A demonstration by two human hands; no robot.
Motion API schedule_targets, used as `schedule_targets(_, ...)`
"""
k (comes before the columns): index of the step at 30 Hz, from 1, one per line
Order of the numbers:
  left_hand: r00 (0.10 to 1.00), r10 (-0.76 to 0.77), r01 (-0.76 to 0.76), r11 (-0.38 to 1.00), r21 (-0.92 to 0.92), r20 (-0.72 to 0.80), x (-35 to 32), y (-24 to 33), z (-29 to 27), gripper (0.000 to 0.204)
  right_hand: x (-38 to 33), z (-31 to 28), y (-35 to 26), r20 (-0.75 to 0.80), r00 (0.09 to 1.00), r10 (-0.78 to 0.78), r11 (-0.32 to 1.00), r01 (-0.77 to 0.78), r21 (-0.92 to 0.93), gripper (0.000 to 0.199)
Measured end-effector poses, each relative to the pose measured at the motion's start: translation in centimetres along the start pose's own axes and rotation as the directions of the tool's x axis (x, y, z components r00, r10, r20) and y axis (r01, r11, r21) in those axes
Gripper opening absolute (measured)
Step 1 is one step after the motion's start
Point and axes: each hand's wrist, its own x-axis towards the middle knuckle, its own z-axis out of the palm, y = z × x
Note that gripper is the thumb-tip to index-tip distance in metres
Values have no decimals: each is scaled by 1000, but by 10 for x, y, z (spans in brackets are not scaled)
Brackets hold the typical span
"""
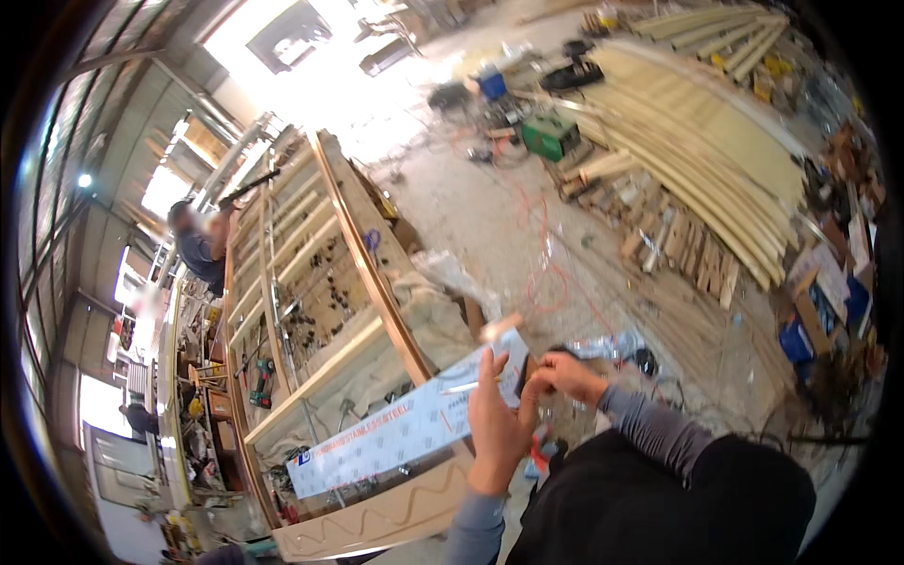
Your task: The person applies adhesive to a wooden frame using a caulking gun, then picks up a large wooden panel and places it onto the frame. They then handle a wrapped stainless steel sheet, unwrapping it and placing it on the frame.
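Observation:
My left hand (497, 419) is raised over the right end of a long panel (377, 450) covered in printed pale-blue film. A slim whitish pen-like stick (460, 388) juts leftward from its fingers. Close against the left thumb, my right hand (573, 379) is closed in a pinch. What its fingertips hold is too small and hidden to make out; a dark patch shows beside them at the panel's end. The panel lies across the near end of a large wooden frame (363, 250). Below it sits a tan board (377, 518) with a wavy line on its face.
A green and black power drill (263, 384) lies inside the frame among scattered small dark parts. Another person (198, 240) stands at its far left side. Cream-coloured strips (697, 179), a green machine (551, 137) and an orange cord (543, 221) lie on the floor to the right.

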Motion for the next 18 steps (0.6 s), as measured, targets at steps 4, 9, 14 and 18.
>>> schedule_targets(4, 958, -258, 192, 900, 392, 123, -21, -102, 53, 84, 17, 19, 14, 25, 997, 71, 997, -72, 40, 17)
schedule_targets(9, 1000, -9, 12, 948, 318, -12, -28, -120, 77, 72, 2, 8, 4, 60, 985, 160, 945, -171, 281, 19)
schedule_targets(14, 1000, 22, -20, 952, 307, -6, -38, -135, 98, 58, 8, 3, 17, 38, 982, 183, 949, -186, 253, 15)
schedule_targets(18, 1000, 15, -15, 930, 366, 1, -30, -128, 92, 59, 14, 9, 11, 110, 984, 142, 953, -166, 255, 18)
